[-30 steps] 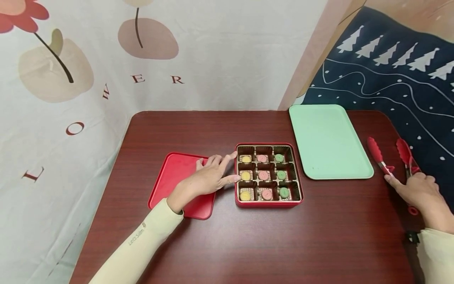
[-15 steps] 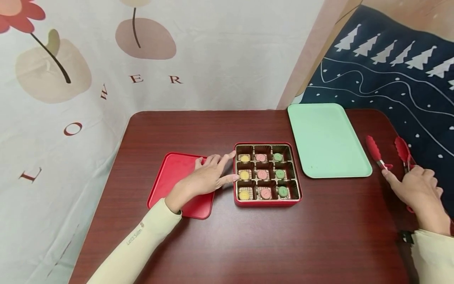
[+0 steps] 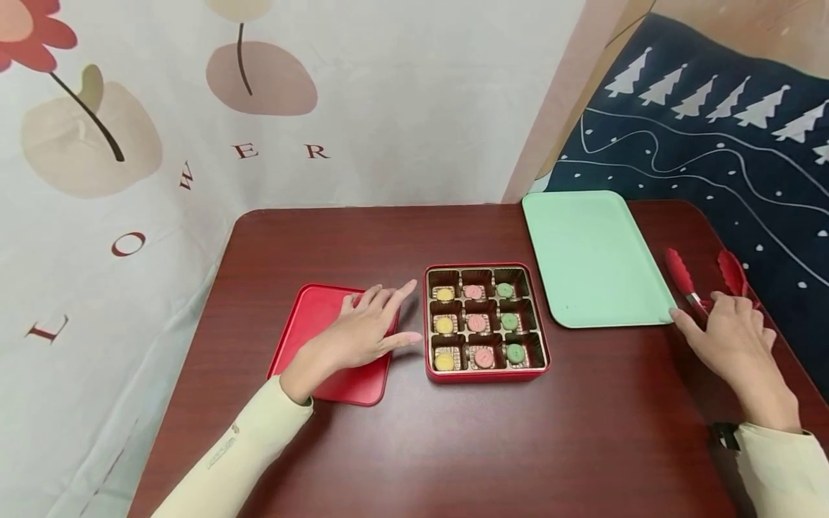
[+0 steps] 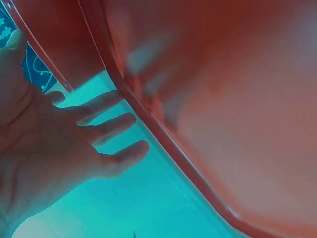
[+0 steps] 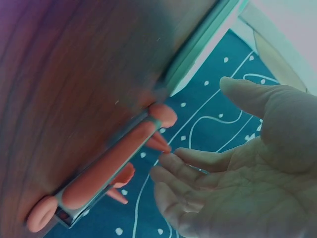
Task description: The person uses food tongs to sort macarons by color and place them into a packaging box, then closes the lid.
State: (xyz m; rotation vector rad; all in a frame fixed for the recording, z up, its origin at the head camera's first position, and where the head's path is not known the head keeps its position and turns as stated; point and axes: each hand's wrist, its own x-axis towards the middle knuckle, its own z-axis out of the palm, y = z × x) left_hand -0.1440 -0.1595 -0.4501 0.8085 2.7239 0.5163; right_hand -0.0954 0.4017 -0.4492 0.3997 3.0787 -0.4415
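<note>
My left hand, fingers spread, hovers over the red lid, with fingertips just short of the red tin box. The left wrist view shows that hand beside the lid's rim, gripping nothing. Inside the box, a divided insert holds yellow, pink and green round pieces, one per compartment. My right hand hangs over red-tipped tongs, partly hiding them. In the right wrist view its relaxed fingers are apart from the tongs' red handle.
A mint green tray lies between box and tongs, its near right corner by my right thumb. The brown table meets a white printed cloth at the back. A navy tree-print cloth hangs at the right.
My left hand has drawn back left, off the box's edge. The right hand has shifted left and up from the tongs' handles toward the tray's corner. Box, lid and tray stay put.
</note>
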